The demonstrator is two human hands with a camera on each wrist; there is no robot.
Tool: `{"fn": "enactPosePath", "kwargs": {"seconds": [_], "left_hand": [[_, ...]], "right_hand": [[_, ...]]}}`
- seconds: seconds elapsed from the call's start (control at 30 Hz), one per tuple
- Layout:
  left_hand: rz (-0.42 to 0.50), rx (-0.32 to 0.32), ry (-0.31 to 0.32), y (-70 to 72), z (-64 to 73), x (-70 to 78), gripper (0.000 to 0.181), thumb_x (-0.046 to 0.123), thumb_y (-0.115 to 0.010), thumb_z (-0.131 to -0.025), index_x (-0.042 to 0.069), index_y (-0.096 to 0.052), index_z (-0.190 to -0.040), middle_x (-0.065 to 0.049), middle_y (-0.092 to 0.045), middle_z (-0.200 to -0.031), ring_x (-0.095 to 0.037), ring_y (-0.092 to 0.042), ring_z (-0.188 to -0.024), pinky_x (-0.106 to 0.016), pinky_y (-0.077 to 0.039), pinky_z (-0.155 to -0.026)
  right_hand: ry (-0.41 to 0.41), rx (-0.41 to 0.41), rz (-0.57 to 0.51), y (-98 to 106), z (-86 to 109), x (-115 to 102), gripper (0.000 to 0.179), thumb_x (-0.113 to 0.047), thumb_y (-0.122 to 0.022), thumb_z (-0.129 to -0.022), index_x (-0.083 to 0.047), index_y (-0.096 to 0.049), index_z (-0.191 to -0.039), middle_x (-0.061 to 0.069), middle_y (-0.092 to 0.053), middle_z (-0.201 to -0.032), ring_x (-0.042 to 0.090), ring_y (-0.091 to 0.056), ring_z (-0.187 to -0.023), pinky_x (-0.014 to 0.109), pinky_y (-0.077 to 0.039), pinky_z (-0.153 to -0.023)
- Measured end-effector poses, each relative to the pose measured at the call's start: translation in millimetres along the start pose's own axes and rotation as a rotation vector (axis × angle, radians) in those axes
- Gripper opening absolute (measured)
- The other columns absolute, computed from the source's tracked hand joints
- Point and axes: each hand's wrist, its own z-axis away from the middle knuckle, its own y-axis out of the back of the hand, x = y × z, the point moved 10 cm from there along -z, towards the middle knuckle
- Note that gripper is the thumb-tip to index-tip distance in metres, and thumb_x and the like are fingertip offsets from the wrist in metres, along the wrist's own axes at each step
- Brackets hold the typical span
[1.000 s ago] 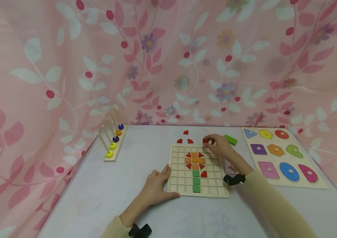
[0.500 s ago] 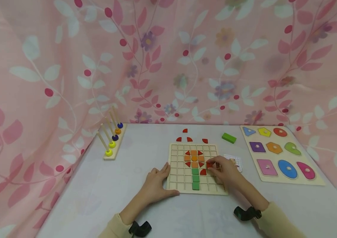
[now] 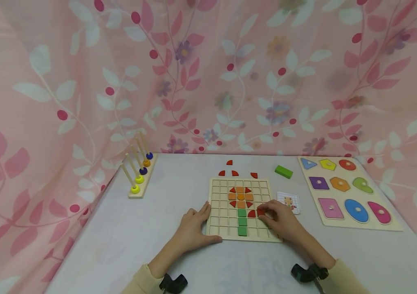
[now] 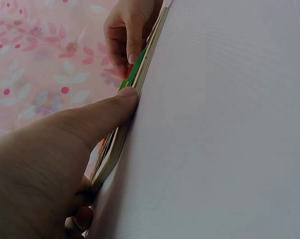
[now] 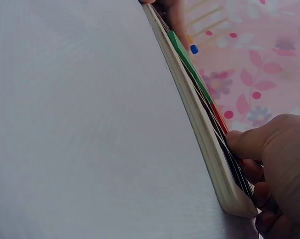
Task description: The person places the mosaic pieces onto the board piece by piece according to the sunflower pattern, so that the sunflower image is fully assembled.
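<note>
A wooden grid board (image 3: 223, 230) lies on the table. Its cells hold green squares (image 3: 242, 221), orange pieces (image 3: 241, 190), small red triangles and a red quarter-circle piece (image 3: 251, 214). My right hand (image 3: 283, 220) pinches another red quarter-circle piece (image 3: 260, 212) between thumb and fingers, low over the board, right beside the first one; the fingers partly hide it. My left hand (image 3: 193, 230) rests against the board's near left corner, fingers along the left side. In the left wrist view its straight thumb (image 4: 110, 112) touches the front edge.
Several loose red pieces (image 3: 234, 173) lie behind the board. To the right are a green block (image 3: 283, 171), a picture card (image 3: 292, 201) and a knobbed shape puzzle (image 3: 313, 204). A peg stand (image 3: 142, 188) with coloured beads stands at the left.
My right hand has come from behind the board towards me, bringing a red quarter-circle piece down beside the one on the grid. The left hand has stayed in place.
</note>
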Motion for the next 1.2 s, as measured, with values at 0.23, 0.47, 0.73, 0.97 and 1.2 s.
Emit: {"fn": "enactPosePath", "kwargs": {"seconds": [0.23,0.47,0.73,0.97,1.2], "left_hand": [[-0.005,0.012,0.0,-0.1,0.4,-0.1,0.115,0.068,-0.087,-0.075,0.007,-0.043,-0.162,-0.007,-0.034,-0.172,-0.013,-0.034,-0.087,-0.031,-0.03,-0.073],[0.004,0.01,0.004,1.1,0.7,0.9,0.115,0.068,-0.087,-0.075,0.007,-0.043,-0.162,-0.006,-0.034,-0.172,-0.013,-0.034,-0.087,-0.03,-0.03,-0.073],[0.001,0.003,0.006,-0.5,0.8,-0.8,0.116,0.069,-0.086,-0.075,0.006,-0.042,-0.162,-0.007,-0.034,-0.172,-0.014,-0.034,-0.087,-0.031,-0.03,-0.073],[-0.012,0.002,0.005,-1.5,0.9,-2.4,0.116,0.07,-0.086,-0.075,0.006,-0.042,-0.162,-0.007,-0.034,-0.172,-0.013,-0.034,-0.088,-0.03,-0.03,-0.074],[-0.008,0.009,-0.001,-0.8,0.3,-1.2,0.116,0.069,-0.086,-0.075,0.006,-0.042,-0.162,-0.007,-0.034,-0.172,-0.014,-0.034,-0.087,-0.031,-0.03,-0.073]], "right_hand": [[0.041,0.031,-0.011,0.5,0.8,-0.6,0.024,-0.014,-0.082,-0.094,-0.012,-0.078,-0.117,-0.003,-0.072,-0.111,0.012,-0.057,-0.092,0.025,-0.049,-0.077],[0.071,0.072,0.006,2.8,0.8,-5.1,0.017,-0.011,-0.081,-0.095,-0.014,-0.08,-0.111,-0.004,-0.073,-0.108,0.01,-0.059,-0.093,0.027,-0.049,-0.078],[0.057,0.071,0.014,2.2,1.6,-8.2,0.015,-0.012,-0.081,-0.095,-0.014,-0.081,-0.11,-0.002,-0.073,-0.107,0.013,-0.059,-0.092,0.028,-0.047,-0.077],[0.033,0.07,0.015,0.0,1.6,-6.8,0.017,-0.014,-0.081,-0.095,-0.014,-0.081,-0.112,-0.002,-0.073,-0.107,0.013,-0.057,-0.09,0.027,-0.046,-0.076],[0.02,0.064,0.028,1.4,0.5,-7.0,0.016,-0.012,-0.081,-0.095,-0.014,-0.081,-0.11,-0.003,-0.072,-0.104,0.012,-0.054,-0.086,0.026,-0.044,-0.073]]}}
